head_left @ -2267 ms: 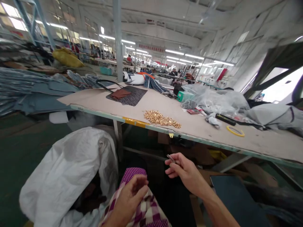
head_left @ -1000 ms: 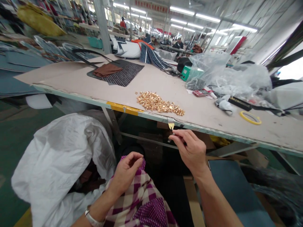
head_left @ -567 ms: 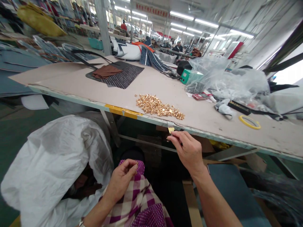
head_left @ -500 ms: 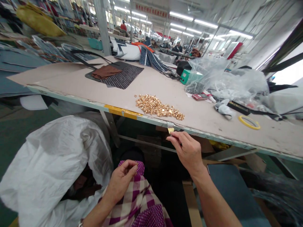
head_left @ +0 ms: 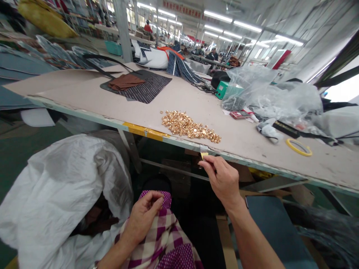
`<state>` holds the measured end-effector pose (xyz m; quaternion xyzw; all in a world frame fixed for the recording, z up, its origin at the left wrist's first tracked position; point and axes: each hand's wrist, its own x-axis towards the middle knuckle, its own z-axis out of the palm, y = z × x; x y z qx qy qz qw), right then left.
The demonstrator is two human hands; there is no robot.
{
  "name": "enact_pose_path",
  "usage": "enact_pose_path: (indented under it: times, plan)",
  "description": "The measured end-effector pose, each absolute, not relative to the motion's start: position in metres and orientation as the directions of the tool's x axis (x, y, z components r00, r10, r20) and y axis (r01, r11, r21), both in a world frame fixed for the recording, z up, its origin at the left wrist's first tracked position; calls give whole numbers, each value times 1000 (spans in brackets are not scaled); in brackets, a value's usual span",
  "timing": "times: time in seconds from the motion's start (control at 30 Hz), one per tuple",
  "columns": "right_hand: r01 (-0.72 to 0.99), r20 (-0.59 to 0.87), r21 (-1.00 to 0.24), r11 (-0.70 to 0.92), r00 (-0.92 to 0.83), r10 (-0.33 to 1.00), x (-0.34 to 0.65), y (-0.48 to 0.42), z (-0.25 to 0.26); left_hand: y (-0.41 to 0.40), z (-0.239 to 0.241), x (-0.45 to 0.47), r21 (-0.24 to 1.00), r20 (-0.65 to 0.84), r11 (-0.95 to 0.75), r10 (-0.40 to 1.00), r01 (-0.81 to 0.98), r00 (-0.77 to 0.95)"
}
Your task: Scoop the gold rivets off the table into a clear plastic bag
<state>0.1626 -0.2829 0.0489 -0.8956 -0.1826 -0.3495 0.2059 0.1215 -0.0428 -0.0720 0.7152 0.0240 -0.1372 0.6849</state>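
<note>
My right hand is at the front edge of the table, thumb and index finger pinched at a small yellow tab. A pale, see-through bit shows just above the tab, against the table edge; what it is I cannot make out. Over my lap, my left hand is closed, thumb against curled fingers, and anything between them is hidden. Beneath it lies a checked purple-and-cream cloth. On the table, just beyond my right hand, a heap of small gold-coloured metal pieces is spread out.
A dark striped bag panel with folded brown cloth lies at the table's back left. To the right are a yellow tape roll, clear plastic bags and a green box. A large white sack stands left of me.
The view has shifted slightly. Both hands keep nearly the same pose, the right one still pinching at the yellow tab by the table edge.
</note>
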Motion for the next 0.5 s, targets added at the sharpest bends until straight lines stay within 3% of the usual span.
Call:
enact_pose_path:
  times: [0.37,0.5]
  plan:
    - [479,689,-175,-860,684,241,167,-287,39,-39,-76,120,975,-224,-43,-129,220,966]
    - [423,687,-235,-875,709,159,166,-285,39,-36,-78,118,978,-209,-41,-134,205,969]
